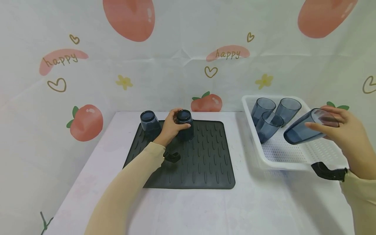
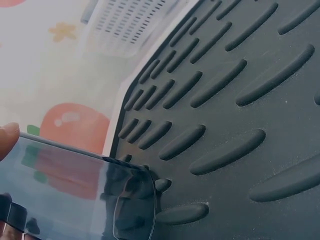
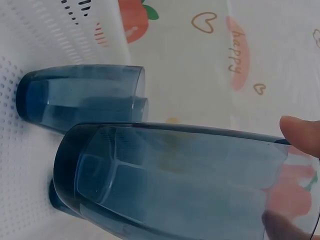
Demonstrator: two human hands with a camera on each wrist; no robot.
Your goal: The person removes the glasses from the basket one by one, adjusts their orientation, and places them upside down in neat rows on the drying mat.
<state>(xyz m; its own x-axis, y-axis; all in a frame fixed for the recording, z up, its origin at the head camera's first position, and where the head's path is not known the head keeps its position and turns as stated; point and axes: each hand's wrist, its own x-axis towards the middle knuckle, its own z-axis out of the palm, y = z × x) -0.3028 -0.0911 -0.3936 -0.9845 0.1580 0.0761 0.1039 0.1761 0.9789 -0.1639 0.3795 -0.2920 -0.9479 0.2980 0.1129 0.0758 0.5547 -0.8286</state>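
Observation:
Toward the back of a black ridged mat [image 1: 202,163], my left hand [image 1: 169,128] grips a blue-tinted drinking glass [image 1: 186,132] that stands upside down. The left wrist view shows this glass [image 2: 60,170] with its rim end at the mat. Just left of it is another upside-down glass [image 1: 149,124]. On the right, my right hand [image 1: 349,130] holds a similar glass [image 1: 302,129] near its rim, tilted with the base down and left, over a white basket [image 1: 279,165]. Close up, the right wrist view has this held glass [image 3: 175,175] in front of others.
Three more glasses lean rim up in the basket's left part: a back one [image 1: 263,107], one to its right [image 1: 288,109] and a nearer one [image 1: 268,127]. A white table [image 1: 229,212] carries mat and basket. Behind stands a printed backdrop [image 1: 170,78].

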